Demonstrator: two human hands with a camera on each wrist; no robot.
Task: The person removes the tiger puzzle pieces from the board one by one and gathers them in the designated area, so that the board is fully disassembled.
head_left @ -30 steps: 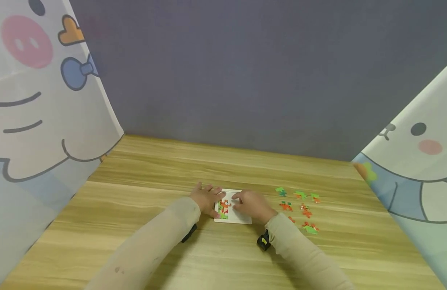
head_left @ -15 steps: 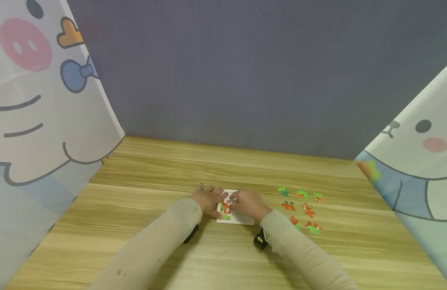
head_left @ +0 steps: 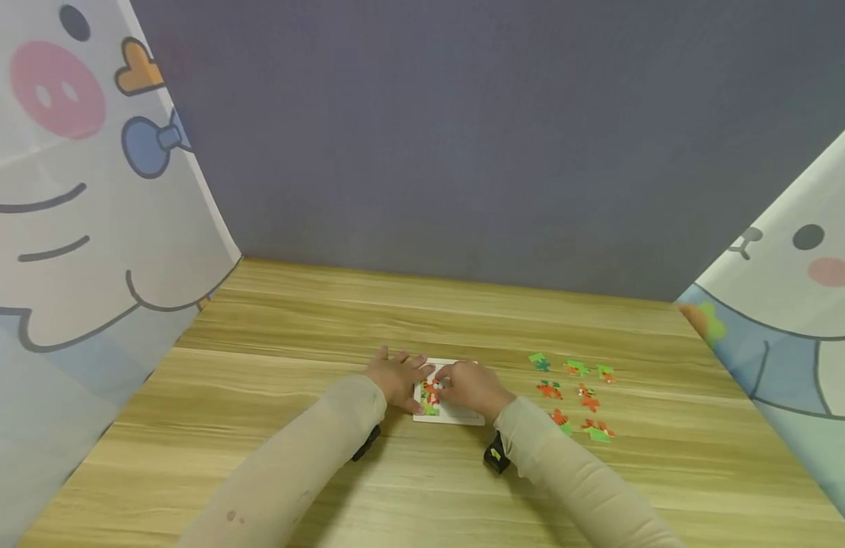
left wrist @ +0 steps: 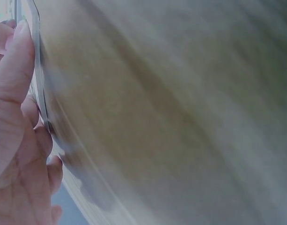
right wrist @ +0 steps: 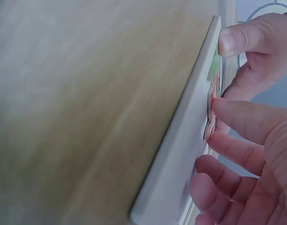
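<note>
A small white puzzle board (head_left: 455,416) lies flat on the wooden table. Along its left side sit joined orange, red and green puzzle pieces (head_left: 430,409). My left hand (head_left: 395,378) rests on the board's left edge with fingers spread. Its thumb (right wrist: 234,41) presses near a corner in the right wrist view. My right hand (head_left: 473,387) is over the board's right part. With thumb and index finger it pinches a puzzle piece (right wrist: 210,126) beside the joined ones; the fingers hide most of it. In the left wrist view, only the board's thin edge (left wrist: 39,70) shows beside my left fingers.
Several loose puzzle pieces (head_left: 577,368) in orange and green lie on the table (head_left: 313,304) to the right of the board, one beside my right sleeve. A dark grey panel (head_left: 436,152) stands behind, with cartoon-printed sheets (head_left: 87,167) at both sides.
My right hand has shifted slightly left over the board, towards the joined pieces. More of the loose piece by my right sleeve shows. My left hand stays on the board; the head view has shifted slightly.
</note>
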